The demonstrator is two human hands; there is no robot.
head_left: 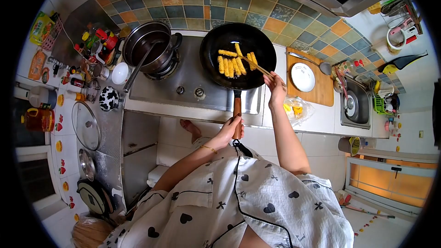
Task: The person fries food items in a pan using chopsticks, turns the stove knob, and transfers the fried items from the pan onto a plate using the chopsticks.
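My left hand (228,131) is wrapped round the wooden handle of a black frying pan (212,59), which sits over the right side of the stove. In my right hand (276,87) is a pair of chopsticks (258,67), their tips among the food in the pan. Several golden, coated sticks of food (231,65) lie there, most side by side, with one set crosswise and one pointing to the far side. Whether the chopstick tips grip a piece is too small to tell.
Left of the pan stands a steel pot (148,59) with a ladle in it. To the right, a cutting board (321,93) carries a white plate (302,77) and a spatula (325,67). A clear plastic bag (301,114) lies near the counter's front edge, before the sink (358,117).
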